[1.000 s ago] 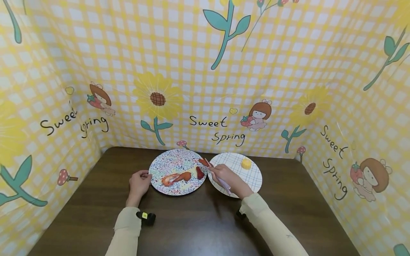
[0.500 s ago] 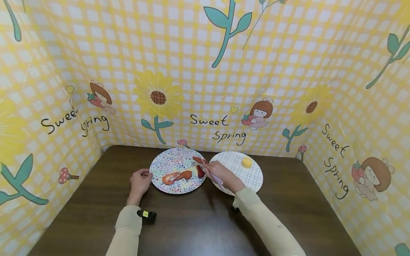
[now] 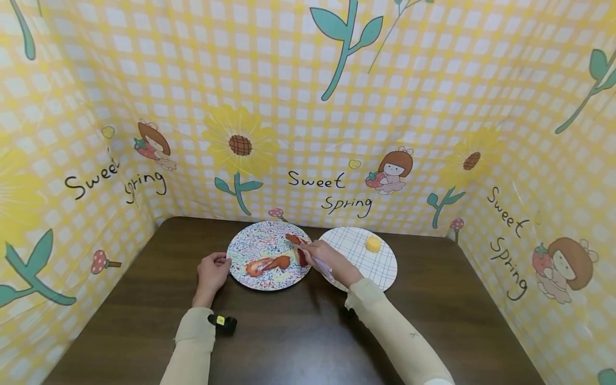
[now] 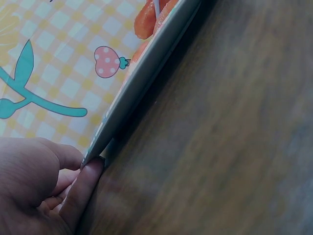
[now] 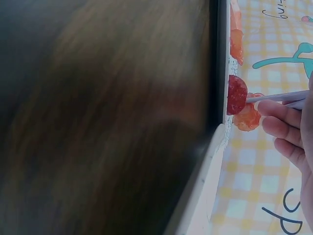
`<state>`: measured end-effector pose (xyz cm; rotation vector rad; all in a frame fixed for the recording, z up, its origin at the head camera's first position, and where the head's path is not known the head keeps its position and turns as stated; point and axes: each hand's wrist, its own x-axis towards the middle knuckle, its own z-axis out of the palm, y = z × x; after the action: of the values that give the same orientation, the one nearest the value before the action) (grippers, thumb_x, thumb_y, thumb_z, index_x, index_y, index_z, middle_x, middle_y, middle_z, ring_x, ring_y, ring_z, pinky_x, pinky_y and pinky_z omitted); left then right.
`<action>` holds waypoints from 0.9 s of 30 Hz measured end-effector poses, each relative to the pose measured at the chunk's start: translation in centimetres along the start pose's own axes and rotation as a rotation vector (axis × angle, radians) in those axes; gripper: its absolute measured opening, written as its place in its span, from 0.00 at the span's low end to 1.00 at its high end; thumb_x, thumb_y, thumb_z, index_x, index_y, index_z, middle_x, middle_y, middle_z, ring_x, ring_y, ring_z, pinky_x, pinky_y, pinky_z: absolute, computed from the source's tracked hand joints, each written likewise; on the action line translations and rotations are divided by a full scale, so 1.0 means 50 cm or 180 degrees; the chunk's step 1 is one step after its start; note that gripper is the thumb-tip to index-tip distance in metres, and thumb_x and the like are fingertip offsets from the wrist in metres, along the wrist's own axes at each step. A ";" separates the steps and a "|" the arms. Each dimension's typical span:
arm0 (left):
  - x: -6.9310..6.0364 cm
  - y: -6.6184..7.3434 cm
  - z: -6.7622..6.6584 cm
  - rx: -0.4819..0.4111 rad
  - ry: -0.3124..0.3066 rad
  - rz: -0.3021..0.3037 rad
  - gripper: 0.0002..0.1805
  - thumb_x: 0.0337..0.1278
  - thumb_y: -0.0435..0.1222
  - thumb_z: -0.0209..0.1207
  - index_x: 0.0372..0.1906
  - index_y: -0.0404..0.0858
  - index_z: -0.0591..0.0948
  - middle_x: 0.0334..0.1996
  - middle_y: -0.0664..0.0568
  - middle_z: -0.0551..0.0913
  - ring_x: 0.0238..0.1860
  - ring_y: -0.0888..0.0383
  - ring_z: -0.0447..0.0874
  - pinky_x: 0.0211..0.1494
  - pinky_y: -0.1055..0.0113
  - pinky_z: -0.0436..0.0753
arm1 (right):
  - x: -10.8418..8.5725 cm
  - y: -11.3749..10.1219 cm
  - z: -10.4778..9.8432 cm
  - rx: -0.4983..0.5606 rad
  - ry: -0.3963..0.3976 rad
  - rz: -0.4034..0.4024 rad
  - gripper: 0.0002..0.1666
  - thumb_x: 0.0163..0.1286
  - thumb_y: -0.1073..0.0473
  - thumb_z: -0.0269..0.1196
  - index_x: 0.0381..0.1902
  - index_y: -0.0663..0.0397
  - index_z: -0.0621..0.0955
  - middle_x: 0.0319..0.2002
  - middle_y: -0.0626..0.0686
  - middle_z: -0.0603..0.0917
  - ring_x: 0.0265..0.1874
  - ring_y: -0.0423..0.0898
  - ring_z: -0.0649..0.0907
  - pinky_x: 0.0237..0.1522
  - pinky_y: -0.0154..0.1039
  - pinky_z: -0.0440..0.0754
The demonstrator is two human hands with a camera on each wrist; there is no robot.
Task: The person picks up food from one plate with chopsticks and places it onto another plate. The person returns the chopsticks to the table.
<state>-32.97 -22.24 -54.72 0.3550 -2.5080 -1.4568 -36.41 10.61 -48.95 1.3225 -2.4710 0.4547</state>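
My left hand [image 3: 212, 275] pinches the left rim of the round speckled plate [image 3: 260, 240] between thumb and finger. My right hand [image 3: 333, 260] holds pale purple chopsticks [image 5: 281, 97]. Their tips meet an orange-red food piece [image 3: 293, 238] over the plate's right side; whether it touches the plate, I cannot tell. Close by on the plate is a dark red rounded piece [image 5: 236, 95], partly hidden by the right hand in the head view. A shrimp [image 3: 256, 267] and a brownish-orange piece [image 3: 279, 262] lie across the plate's lower middle.
Right of the speckled plate stands a white plate with blue grid lines [image 3: 350, 236], partly under the right forearm. It bears a yellow scalloped piece [image 3: 372, 244]. Both plates are near the back edge of the brown table [image 3: 279, 331], which patterned cloth [image 3: 308, 133] walls in.
The right hand and chopsticks have carried the orange-red piece leftward, from the gap between the plates to over the speckled plate. The left hand keeps hold of the rim.
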 end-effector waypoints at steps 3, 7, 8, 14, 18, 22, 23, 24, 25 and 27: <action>0.000 0.001 0.000 0.0004 -0.0009 -0.0031 0.19 0.69 0.36 0.58 0.56 0.26 0.80 0.45 0.35 0.84 0.41 0.48 0.85 0.34 0.70 0.79 | 0.005 -0.003 0.002 0.0079 -0.0014 0.0039 0.19 0.75 0.70 0.55 0.60 0.66 0.81 0.25 0.51 0.84 0.23 0.40 0.78 0.32 0.35 0.79; 0.000 0.001 0.001 0.0001 -0.0002 -0.0042 0.19 0.69 0.36 0.58 0.56 0.26 0.80 0.45 0.35 0.84 0.41 0.47 0.86 0.35 0.69 0.79 | 0.010 -0.010 0.000 0.0209 0.0070 -0.0003 0.14 0.76 0.70 0.54 0.53 0.67 0.84 0.24 0.52 0.83 0.21 0.41 0.78 0.31 0.35 0.78; 0.000 0.001 0.001 0.0006 0.0002 -0.0049 0.19 0.69 0.36 0.59 0.56 0.27 0.81 0.45 0.35 0.84 0.41 0.48 0.86 0.35 0.70 0.79 | 0.011 -0.011 0.000 0.0248 0.0112 -0.0037 0.13 0.76 0.71 0.54 0.49 0.67 0.85 0.24 0.53 0.84 0.22 0.42 0.78 0.31 0.35 0.79; 0.003 0.000 0.004 -0.0005 0.0022 -0.0022 0.19 0.69 0.36 0.59 0.56 0.27 0.81 0.45 0.35 0.85 0.41 0.49 0.85 0.35 0.71 0.78 | 0.010 -0.012 -0.003 0.0498 0.0266 -0.0023 0.12 0.73 0.73 0.55 0.33 0.67 0.85 0.25 0.57 0.85 0.23 0.45 0.79 0.32 0.37 0.79; 0.005 0.001 0.003 -0.0027 0.0017 -0.0006 0.19 0.68 0.36 0.59 0.56 0.26 0.81 0.45 0.35 0.84 0.41 0.48 0.86 0.34 0.71 0.78 | 0.008 -0.007 -0.007 0.0699 0.0137 0.0226 0.16 0.78 0.69 0.51 0.33 0.65 0.84 0.23 0.57 0.83 0.22 0.44 0.75 0.31 0.37 0.76; 0.007 0.000 0.002 -0.0015 0.0015 0.0002 0.19 0.68 0.36 0.59 0.56 0.26 0.80 0.45 0.34 0.84 0.41 0.47 0.86 0.34 0.72 0.77 | 0.004 -0.009 -0.014 0.0776 -0.0026 0.0459 0.21 0.81 0.64 0.50 0.32 0.66 0.85 0.21 0.57 0.82 0.20 0.43 0.72 0.29 0.35 0.72; 0.007 -0.001 0.002 -0.0010 0.0019 0.0004 0.19 0.68 0.36 0.59 0.56 0.26 0.81 0.45 0.34 0.84 0.41 0.47 0.86 0.34 0.72 0.77 | 0.003 -0.010 -0.016 0.0757 -0.0047 0.0489 0.21 0.81 0.64 0.50 0.33 0.66 0.85 0.20 0.56 0.81 0.20 0.42 0.72 0.29 0.35 0.72; 0.007 -0.001 0.002 -0.0008 0.0020 0.0005 0.19 0.68 0.36 0.59 0.56 0.26 0.81 0.45 0.34 0.84 0.41 0.47 0.86 0.34 0.72 0.77 | 0.002 -0.011 -0.018 0.0733 -0.0054 0.0490 0.20 0.81 0.64 0.50 0.35 0.66 0.86 0.20 0.55 0.81 0.21 0.42 0.72 0.29 0.35 0.72; 0.007 -0.001 0.002 -0.0002 0.0028 0.0007 0.19 0.68 0.36 0.59 0.55 0.26 0.81 0.45 0.35 0.84 0.41 0.47 0.86 0.34 0.71 0.77 | 0.002 -0.012 -0.020 0.0731 -0.0054 0.0491 0.20 0.81 0.64 0.50 0.36 0.66 0.86 0.20 0.54 0.81 0.21 0.42 0.72 0.29 0.35 0.73; 0.007 -0.001 0.002 0.0006 0.0023 -0.0004 0.19 0.68 0.36 0.59 0.56 0.26 0.81 0.45 0.35 0.85 0.41 0.47 0.85 0.34 0.71 0.77 | -0.001 -0.015 -0.025 0.0760 -0.0044 0.0522 0.18 0.80 0.65 0.50 0.40 0.66 0.86 0.20 0.54 0.80 0.21 0.42 0.72 0.30 0.35 0.73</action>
<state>-33.32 -22.30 -54.81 0.3616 -2.5041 -1.4510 -35.62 10.77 -47.72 1.2126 -2.6128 0.8041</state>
